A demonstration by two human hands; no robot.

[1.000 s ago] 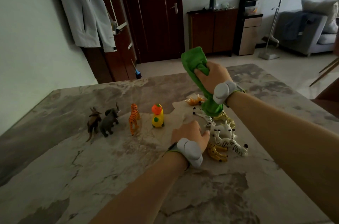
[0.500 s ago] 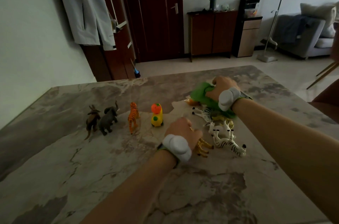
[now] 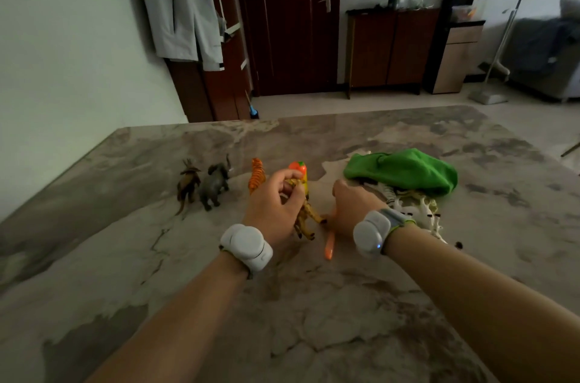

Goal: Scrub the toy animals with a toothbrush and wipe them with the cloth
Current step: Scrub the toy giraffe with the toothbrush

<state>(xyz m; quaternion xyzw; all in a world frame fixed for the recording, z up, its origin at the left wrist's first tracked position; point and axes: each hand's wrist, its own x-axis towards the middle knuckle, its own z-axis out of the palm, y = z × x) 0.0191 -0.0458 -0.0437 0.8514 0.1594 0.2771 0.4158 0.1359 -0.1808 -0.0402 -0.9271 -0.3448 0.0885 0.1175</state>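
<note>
Pinching spotted yellow toy, left fingers; right fingers curled round slim orange toothbrush.

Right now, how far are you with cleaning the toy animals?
Four toys standing in a row, from the brown horned animal to the orange-and-yellow toy, look finished. The left hand holds a spotted yellow animal and the right hand is at the orange toothbrush. The zebra and others partly under the green cloth remain.
</note>
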